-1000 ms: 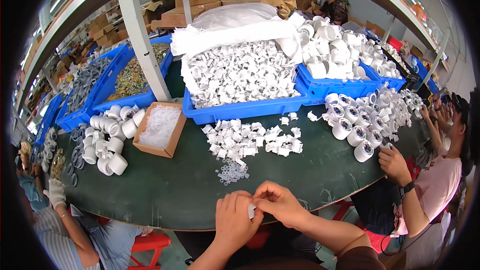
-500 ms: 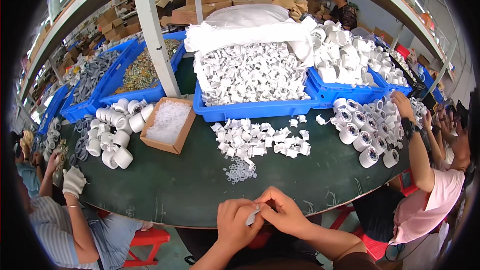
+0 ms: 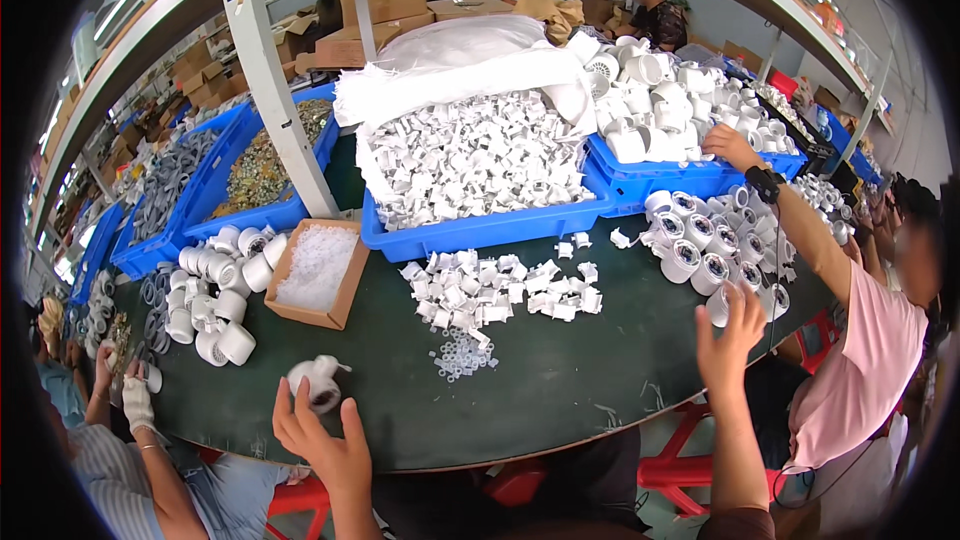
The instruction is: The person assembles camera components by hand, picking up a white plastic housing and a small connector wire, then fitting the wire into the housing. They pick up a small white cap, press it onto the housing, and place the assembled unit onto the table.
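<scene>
My left hand (image 3: 330, 445) is open near the table's front edge, fingers spread and pointing up toward a white round plastic housing (image 3: 322, 378). This housing stands alone on the green table and has a small stub on one side; whether my fingertips touch it, I cannot tell. At the right, my right hand (image 3: 732, 340) is raised with its fingers apart. It overlaps the front of a cluster of white round housings with dark inner parts (image 3: 710, 268), and contact with the nearest one is unclear. Small white plastic clips (image 3: 490, 290) and translucent rings (image 3: 463, 355) lie between my hands.
A blue tray (image 3: 480, 230) heaped with white clips stands at the back middle. Left of it are an open cardboard box (image 3: 345, 280) of translucent bits and stacked white housings (image 3: 215, 290). A co-worker's hand (image 3: 733, 147) reaches across at right; a gloved hand (image 3: 137, 400) is at left.
My hands were together at the front edge over a small grey piece; now they are far apart and that piece is out of sight. A lone white housing now stands by my left hand.
</scene>
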`<state>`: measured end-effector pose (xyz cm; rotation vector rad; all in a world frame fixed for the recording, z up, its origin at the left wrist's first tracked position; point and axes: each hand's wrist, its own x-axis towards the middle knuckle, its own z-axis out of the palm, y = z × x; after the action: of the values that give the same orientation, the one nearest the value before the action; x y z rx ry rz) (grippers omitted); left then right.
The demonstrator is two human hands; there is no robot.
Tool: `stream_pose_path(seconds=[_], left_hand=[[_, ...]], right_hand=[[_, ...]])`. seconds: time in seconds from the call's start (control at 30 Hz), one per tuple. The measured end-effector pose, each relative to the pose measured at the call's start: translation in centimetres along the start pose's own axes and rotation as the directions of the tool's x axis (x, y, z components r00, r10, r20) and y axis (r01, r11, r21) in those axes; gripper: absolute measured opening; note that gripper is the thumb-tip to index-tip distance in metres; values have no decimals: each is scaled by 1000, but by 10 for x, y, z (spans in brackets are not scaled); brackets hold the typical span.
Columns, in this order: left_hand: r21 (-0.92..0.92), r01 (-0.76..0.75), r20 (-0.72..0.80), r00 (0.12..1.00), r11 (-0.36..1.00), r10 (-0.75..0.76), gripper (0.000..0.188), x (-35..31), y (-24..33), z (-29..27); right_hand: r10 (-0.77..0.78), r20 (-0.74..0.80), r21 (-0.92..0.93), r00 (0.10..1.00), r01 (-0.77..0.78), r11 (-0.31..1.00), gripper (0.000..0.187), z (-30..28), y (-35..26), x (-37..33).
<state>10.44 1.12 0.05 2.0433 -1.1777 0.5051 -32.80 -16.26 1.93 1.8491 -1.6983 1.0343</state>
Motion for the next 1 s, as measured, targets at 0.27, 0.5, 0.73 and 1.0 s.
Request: stream_pose_path(seconds=[0.27,0.5,0.73,1.0], left_hand=[[-328,-110,175,969,938,175,39,-22,49,17],[-698,-86,334,840,711,428,19,-38,92,14],[-840,341,503,782,423,368,45,-46,118,14],[-689,23,419,828,725,372,42,-41,105,11]], right_hand=[[123,326,118,937,-169,979,72,13,64,-23],[162,566,674,808,-567,474,60,-2,-45,-40],[-563,406,853,720,-77,516,69,-31,-131,-79],[-549,576,714,606,-699,-22,63,-10,-143,-86]])
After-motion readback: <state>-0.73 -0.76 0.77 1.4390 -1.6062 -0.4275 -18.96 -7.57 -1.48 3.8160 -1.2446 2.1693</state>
